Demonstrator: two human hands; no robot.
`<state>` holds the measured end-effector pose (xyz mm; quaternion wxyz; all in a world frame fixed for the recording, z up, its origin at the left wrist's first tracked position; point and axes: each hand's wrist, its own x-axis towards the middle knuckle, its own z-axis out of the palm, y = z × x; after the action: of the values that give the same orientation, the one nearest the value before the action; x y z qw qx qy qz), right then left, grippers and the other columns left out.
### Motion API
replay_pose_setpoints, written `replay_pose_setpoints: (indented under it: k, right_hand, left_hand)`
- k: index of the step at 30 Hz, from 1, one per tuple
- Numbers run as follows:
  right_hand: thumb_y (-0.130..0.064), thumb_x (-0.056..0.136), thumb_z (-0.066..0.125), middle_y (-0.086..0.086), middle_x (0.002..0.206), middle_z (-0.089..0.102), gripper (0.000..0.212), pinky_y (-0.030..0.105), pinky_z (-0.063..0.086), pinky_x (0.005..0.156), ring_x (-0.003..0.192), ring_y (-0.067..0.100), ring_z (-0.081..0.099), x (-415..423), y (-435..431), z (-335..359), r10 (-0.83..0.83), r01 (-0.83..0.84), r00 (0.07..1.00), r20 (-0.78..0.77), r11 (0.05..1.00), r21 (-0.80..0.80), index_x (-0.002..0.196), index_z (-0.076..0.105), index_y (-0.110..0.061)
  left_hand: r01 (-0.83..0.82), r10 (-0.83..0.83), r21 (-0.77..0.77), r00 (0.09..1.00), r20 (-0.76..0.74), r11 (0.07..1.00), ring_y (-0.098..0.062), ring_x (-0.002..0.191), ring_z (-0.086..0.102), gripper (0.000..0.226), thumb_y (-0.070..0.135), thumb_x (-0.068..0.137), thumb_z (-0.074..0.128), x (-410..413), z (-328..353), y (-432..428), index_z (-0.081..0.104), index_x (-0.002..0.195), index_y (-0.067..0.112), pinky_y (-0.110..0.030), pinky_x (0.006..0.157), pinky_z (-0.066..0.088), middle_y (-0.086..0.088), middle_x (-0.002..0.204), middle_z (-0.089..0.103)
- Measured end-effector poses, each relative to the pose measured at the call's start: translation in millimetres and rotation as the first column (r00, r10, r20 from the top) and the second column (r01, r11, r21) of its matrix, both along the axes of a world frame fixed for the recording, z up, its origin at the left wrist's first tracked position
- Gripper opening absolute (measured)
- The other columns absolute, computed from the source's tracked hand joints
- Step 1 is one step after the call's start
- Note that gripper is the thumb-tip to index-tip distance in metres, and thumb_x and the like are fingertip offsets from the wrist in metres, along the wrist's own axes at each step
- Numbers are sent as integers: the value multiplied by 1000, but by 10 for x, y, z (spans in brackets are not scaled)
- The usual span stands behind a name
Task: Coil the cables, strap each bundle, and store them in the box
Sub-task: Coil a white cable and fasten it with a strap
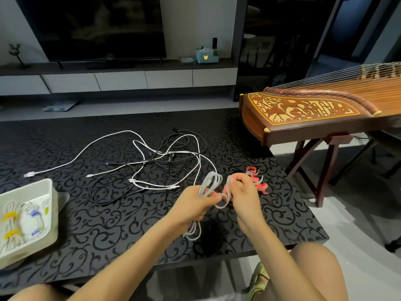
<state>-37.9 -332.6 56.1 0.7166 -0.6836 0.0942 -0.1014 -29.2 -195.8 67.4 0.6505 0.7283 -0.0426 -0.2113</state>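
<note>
We are clamping the coiled white cable (211, 183) in our left hand (191, 206) over the black table (112, 222), its long axis running 1 to 7 o'clock, while our right hand (246, 193), at its 3 o'clock, is pinching the pale strap (219, 206).

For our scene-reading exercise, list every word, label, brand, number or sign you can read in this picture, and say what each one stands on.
There is no readable text in this view.
Guzheng end panel: carved ornament, no writing that can be read.
Blue box on the TV shelf: only a yellow cat-shaped mark, no letters.
Television: no brand visible.
Storage box: no label visible.
</note>
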Motion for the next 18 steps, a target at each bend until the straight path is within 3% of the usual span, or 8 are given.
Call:
replay_pose_setpoints:
  k: [4,6,9,11,15,18]
  right_hand:
    - [-14,99,44,-1,68,57,14,35,48,83,74,17,57,37,26,145,-53,15,994,91,927,374,86,48,-10]
    - [-19,101,41,0,65,54,11,35,54,77,65,16,60,-10,104,212,8,-64,994,113,860,507,91,45,-14]
    - [-22,101,41,-2,54,38,11,24,41,47,43,10,37,-68,252,300,44,-80,995,95,904,419,92,44,-16]
    - [-19,100,45,-4,49,31,12,22,25,40,39,9,24,-79,308,361,46,-76,994,99,942,327,90,47,-14]
    - [-8,97,39,-7,50,31,21,20,23,42,41,6,25,-125,285,421,20,-21,1000,-21,1000,-17,91,58,-11]
    - [-1,91,34,-6,58,44,36,23,32,54,50,7,37,-211,254,395,144,-174,976,-164,967,-186,112,57,-19]
  left_hand:
    - [-253,214,-194,956,-201,948,-2,32,18,27,18,97,52,1,-80,46,50,71,9,-15,33,14,10,42,21]
    - [-290,230,-238,941,-249,927,-2,30,17,29,18,98,50,-13,-72,60,47,69,11,-14,31,14,11,40,21]
    - [-280,209,-244,937,-279,929,-2,31,16,32,17,98,49,-64,-1,67,44,66,14,-14,31,15,10,40,20]
    - [-248,183,-222,943,-278,943,-2,32,16,34,16,97,51,-97,29,92,46,64,15,-14,32,14,9,42,20]
    - [-236,218,-44,943,-253,971,-5,36,17,31,11,91,56,-115,34,279,39,67,19,-17,34,14,8,48,23]
    - [-279,265,-13,927,-265,960,-6,37,17,16,22,91,50,-76,30,432,47,76,15,-18,35,14,9,48,25]
